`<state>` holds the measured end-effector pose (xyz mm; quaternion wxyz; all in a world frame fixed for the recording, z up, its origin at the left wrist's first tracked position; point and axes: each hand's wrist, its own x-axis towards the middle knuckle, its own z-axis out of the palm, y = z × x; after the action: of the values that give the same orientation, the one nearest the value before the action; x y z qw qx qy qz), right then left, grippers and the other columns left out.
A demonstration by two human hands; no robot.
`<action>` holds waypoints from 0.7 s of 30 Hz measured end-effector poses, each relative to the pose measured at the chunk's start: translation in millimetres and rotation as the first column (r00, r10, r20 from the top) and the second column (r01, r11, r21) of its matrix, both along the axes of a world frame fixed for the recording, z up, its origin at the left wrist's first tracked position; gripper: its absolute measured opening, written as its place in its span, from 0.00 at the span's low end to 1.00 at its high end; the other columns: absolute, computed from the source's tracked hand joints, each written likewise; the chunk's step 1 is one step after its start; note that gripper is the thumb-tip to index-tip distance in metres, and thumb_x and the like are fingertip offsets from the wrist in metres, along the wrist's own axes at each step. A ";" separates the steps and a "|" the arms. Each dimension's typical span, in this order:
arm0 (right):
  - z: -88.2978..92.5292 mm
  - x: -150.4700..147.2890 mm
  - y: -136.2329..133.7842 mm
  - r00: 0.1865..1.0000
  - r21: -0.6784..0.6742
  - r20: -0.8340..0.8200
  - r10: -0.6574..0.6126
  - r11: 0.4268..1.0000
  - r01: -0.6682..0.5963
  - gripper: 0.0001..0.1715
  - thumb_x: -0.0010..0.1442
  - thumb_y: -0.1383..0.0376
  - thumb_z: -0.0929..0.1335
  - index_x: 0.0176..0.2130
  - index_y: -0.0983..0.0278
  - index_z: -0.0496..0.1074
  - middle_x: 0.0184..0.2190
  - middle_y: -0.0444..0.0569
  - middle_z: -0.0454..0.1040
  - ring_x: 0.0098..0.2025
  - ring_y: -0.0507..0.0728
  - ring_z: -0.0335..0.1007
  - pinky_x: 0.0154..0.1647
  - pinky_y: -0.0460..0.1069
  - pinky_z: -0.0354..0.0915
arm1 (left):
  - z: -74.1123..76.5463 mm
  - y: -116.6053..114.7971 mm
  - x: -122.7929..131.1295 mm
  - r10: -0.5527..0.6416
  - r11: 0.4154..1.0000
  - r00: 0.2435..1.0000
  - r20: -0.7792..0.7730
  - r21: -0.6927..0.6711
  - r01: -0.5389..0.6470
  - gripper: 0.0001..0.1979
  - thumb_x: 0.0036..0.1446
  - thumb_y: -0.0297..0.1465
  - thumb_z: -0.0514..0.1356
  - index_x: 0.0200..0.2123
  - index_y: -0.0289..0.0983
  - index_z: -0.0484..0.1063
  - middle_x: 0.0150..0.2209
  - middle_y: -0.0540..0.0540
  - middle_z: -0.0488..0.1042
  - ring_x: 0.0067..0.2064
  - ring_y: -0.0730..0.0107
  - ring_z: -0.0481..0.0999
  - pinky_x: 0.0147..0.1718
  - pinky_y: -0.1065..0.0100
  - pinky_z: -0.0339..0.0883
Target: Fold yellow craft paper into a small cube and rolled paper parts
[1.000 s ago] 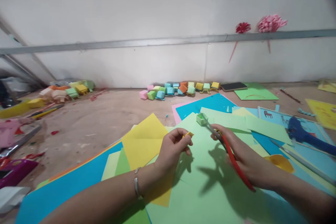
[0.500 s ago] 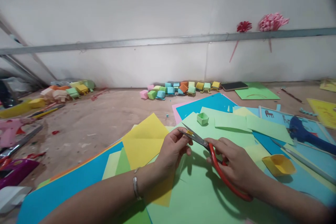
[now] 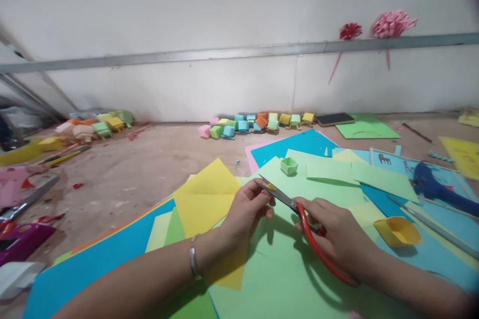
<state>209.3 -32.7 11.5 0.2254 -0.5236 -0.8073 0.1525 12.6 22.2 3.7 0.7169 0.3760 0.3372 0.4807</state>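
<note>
Right, your L hand [image 3: 249,205] pinches a tiny yellow paper scrap [image 3: 271,187] at the scissors' [image 3: 306,224] slightly parted blades, R hand [image 3: 337,227] wrapped round the handles. Sm. green box [image 3: 289,167] & yellow paper cup [image 3: 397,232] look folded, nearby; block-like paper pcs [image 3: 243,125] sit farther back. Scrap's cut seems unfinished; can't tell what else is left.

From here I make out a red flower [image 3: 351,31] and a pink flower [image 3: 393,24] above the metal rail [image 3: 224,53] on the white wall [image 3: 149,20], a dark phone [image 3: 335,119] below.
</note>
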 end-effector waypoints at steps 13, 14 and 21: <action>-8.3 -0.6 -2.9 0.998 0.078 0.062 0.024 0.997 -0.028 0.17 0.66 0.62 0.62 0.51 0.65 0.69 0.30 0.50 0.73 0.28 0.57 0.71 0.27 0.49 0.67 | -0.1 0.6 0.1 -0.017 0.999 1.000 0.012 -0.047 0.017 0.14 0.41 0.32 0.72 0.28 0.34 0.72 0.26 0.51 0.68 0.27 0.78 0.67 0.17 0.81 0.61; -8.9 -0.3 -3.1 0.997 0.098 0.074 0.026 0.995 -0.033 0.17 0.66 0.62 0.61 0.51 0.66 0.69 0.30 0.50 0.73 0.28 0.57 0.71 0.27 0.49 0.67 | 0.3 0.6 0.1 -0.018 0.999 1.000 0.012 -0.047 0.018 0.14 0.41 0.32 0.72 0.28 0.34 0.72 0.26 0.50 0.69 0.26 0.78 0.67 0.17 0.81 0.61; -11.1 -0.8 -2.1 0.989 0.286 0.147 -0.003 0.957 -0.040 0.17 0.67 0.64 0.59 0.50 0.68 0.70 0.26 0.49 0.73 0.25 0.55 0.72 0.24 0.47 0.64 | -0.8 1.5 0.2 -0.020 0.998 1.000 0.004 -0.060 0.021 0.13 0.42 0.31 0.72 0.28 0.34 0.72 0.26 0.50 0.69 0.26 0.78 0.68 0.17 0.81 0.62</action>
<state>208.5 -34.9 0.4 0.2379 -0.4874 -0.8401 -0.0033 12.8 23.8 3.0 0.7332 0.3571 0.3463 0.4636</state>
